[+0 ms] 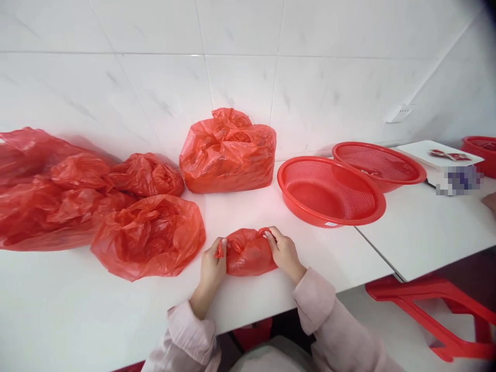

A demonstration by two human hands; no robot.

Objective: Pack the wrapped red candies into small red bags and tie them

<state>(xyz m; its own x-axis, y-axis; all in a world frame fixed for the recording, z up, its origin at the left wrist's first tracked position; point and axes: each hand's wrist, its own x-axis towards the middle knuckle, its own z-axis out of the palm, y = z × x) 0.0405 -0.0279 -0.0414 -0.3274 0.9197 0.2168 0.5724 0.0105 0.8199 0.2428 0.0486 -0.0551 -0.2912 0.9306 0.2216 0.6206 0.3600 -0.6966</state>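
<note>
A small red plastic bag [250,256], filled with something I cannot make out, rests near the front edge of the white table. My left hand [214,262] is closed on the gathered plastic at its left end. At the other end, my right hand [283,253] pinches a twisted corner of the same bag. An open-topped red plastic bag [155,235] lies just left of my left hand. Behind the small bag, a larger full red bag [228,155] leans near the wall.
More red bags [58,191] fill the table's left side. A red perforated basket [329,194] sits at right, overlapping another basket [380,160]. Beyond is a white scale [437,150] with small packets on it. A co-worker's hand shows at the right edge. A red stool [434,294] stands below.
</note>
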